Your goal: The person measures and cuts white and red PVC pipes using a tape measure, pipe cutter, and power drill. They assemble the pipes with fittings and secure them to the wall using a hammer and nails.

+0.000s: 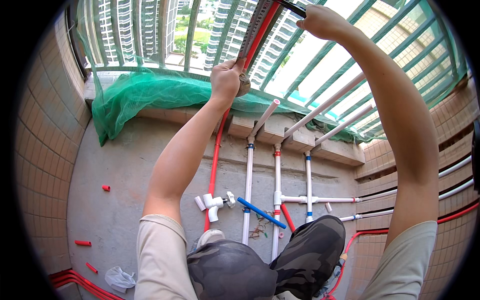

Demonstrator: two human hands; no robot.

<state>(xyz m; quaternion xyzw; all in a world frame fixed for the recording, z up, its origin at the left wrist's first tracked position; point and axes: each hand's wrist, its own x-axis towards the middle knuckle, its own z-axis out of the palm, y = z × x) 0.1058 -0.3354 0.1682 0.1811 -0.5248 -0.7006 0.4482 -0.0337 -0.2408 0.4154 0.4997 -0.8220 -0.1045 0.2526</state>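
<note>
Your left hand [226, 81] is up at the railing, fingers clamped on the tape measure [244, 85]; its round, worn case sits at the right side of your fist, and the marked blade [253, 27] runs up to the top edge. Red pipe [263, 35] is right alongside the blade, rising from the floor [125, 175] past your left forearm; can't tell if your left fingers wrap it too. Your right hand [324, 22] is higher and to the right, fingers closed on a dark tool [291, 7] by its handle; the tool's far end meets the red pipe's line at the top edge, contact unclear, rest cut off. Behind both: slatted railing [192, 35] with green mesh [155, 92] bunched along its foot. Below, three white pipes with colored bands run along the floor toward the concrete blocks [270, 129], right of the red pipe. White valve fitting [213, 202] lies at the red pipe's lower stretch, blue pipe piece [261, 213] slants across two of the white pipes, short red offcut [288, 217] just beside it. Small red bits lie off to your left, crumpled white bag [120, 279] near the lower-left red lines [82, 282]. Your knees, in camouflage trousers [227, 270], fill the bottom middle.
</note>
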